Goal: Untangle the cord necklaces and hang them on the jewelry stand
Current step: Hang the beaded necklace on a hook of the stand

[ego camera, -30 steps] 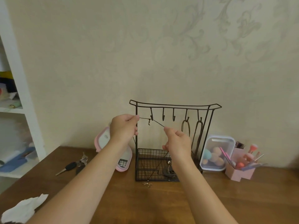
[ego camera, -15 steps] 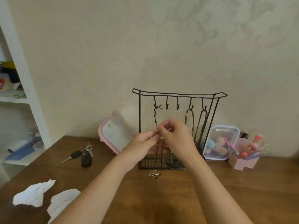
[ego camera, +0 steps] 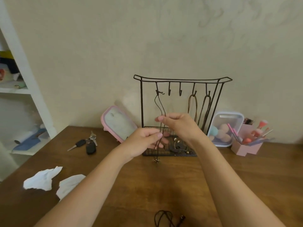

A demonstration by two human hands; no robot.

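A black wire jewelry stand (ego camera: 182, 78) stands against the wall with a row of hooks. A dark cord necklace (ego camera: 157, 104) hangs from the leftmost hook, its small metal pendant (ego camera: 156, 160) near the tabletop. My right hand (ego camera: 178, 124) pinches the cord's strands midway down. Just below, my left hand (ego camera: 145, 142) pinches the same cord. Two brown cord necklaces (ego camera: 193, 105) hang on the two right hooks. Another dark cord necklace (ego camera: 167, 218) lies on the table at the near edge.
A wooden table (ego camera: 164, 185) carries keys (ego camera: 88, 144), two crumpled tissues (ego camera: 44, 178), a pink-rimmed lid (ego camera: 117, 123), a clear box of sponges (ego camera: 224, 128) and a pink brush holder (ego camera: 247, 145). White shelves (ego camera: 24, 89) stand at the left.
The cord, stretched level between my hands a second ago, now hangs from the leftmost hook. Both hands came down to mid-cord, and the left has since dropped lower. The view tilted down.
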